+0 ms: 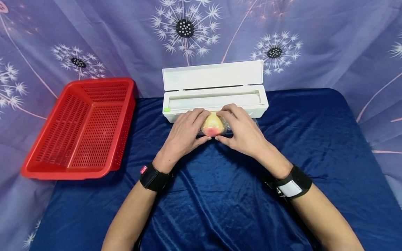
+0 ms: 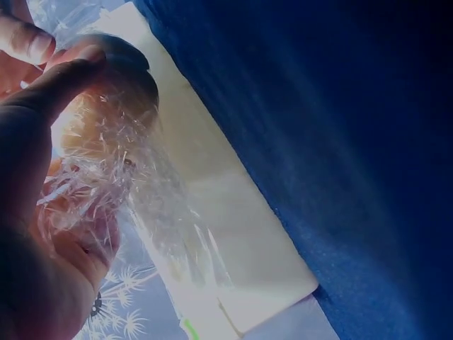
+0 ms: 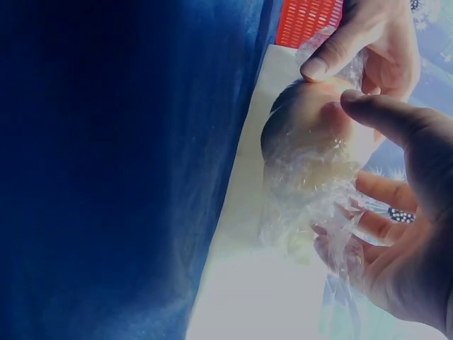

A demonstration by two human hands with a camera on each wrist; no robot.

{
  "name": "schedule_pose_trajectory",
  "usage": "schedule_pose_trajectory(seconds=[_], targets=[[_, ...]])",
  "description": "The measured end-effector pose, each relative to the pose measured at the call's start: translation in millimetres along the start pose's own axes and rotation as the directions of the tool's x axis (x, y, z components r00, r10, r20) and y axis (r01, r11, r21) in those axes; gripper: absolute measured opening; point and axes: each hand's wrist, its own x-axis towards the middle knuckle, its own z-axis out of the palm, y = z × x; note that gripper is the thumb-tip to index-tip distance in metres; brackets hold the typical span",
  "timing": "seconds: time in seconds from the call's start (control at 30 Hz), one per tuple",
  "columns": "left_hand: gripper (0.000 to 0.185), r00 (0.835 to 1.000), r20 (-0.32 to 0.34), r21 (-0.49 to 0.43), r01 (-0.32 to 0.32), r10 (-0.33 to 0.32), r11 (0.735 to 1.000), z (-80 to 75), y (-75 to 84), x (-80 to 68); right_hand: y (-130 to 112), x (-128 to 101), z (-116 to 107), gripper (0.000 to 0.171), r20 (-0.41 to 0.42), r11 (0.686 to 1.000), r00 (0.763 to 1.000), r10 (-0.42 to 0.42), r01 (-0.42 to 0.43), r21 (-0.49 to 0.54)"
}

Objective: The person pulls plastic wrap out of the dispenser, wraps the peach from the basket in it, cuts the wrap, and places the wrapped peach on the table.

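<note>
A yellow and red peach (image 1: 213,126) is held up in front of the white cling film box, between both hands. The left hand (image 1: 187,132) grips its left side, with the thumb on the near face and fingers curled behind. From the other side the right hand (image 1: 244,134) holds the peach in the same way. Crumpled clear cling film (image 3: 304,191) surrounds part of the fruit and gathers among the fingers of both hands. In the left wrist view, film (image 2: 180,227) also stretches along the box front. The fingers partly hide the peach's sides.
The white cling film box (image 1: 169,116) stands at the table's back edge, its lid (image 1: 213,76) raised and a roll (image 1: 216,101) inside. A red slotted plastic basket (image 1: 122,139) sits at the left. Dark blue cloth (image 1: 204,209) covers the table; a patterned purple curtain (image 1: 125,28) hangs behind.
</note>
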Motion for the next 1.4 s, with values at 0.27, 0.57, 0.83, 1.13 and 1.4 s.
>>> schedule_pose_trajectory(seconds=[0.27,0.57,0.83,1.13,1.4], targets=[[0.080,1.000,-0.003,-0.010,0.005,-0.005,1.000,1.7,-1.0,-0.2,-0.8,0.1,2.9,0.076,0.038,0.999,0.999,-0.010,0.012,-0.045],[0.080,1.000,0.004,-0.008,0.016,-0.016,1.000,0.2,-2.4,0.4,-0.4,0.5,4.6,0.074,0.031,0.998,0.999,-0.031,0.033,-0.060],[0.081,1.000,0.009,-0.021,0.013,-0.013,1.000,-0.6,-2.1,-0.7,0.5,0.8,5.2,0.073,0.038,0.998,0.999,-0.027,0.030,-0.063],[0.079,1.000,0.017,-0.041,0.024,-0.024,0.999,0.0,-4.0,-2.6,2.6,0.1,4.8,0.070,0.028,0.999,0.999,-0.028,0.029,-0.038],[0.080,0.999,0.019,-0.068,0.037,-0.036,0.997,-0.6,-3.8,-3.6,2.3,-1.4,2.4,0.067,0.030,1.000,1.000,-0.009,0.009,-0.001]])
